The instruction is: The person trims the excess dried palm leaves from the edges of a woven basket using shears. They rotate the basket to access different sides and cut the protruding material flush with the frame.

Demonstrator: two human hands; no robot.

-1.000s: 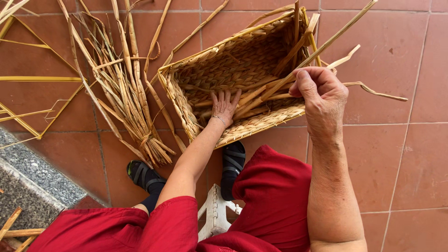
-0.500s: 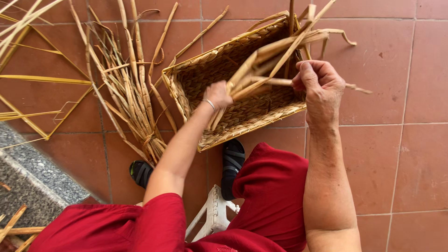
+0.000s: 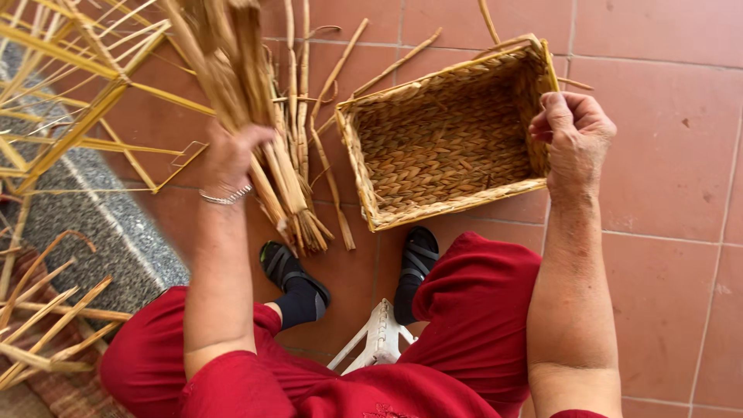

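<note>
Terracotta floor tiles, grey step.

left hand lifted reeds out (basket emptied)

Bare-armed, the person wears loose red trousers, dark socks in black strapped sandals, and a thin silver bracelet just below the left hand.

Your left hand is raised, fingers curled closed, its wrist bent back. Your right hand is clenched with its forearm stretched straight forward.
</note>
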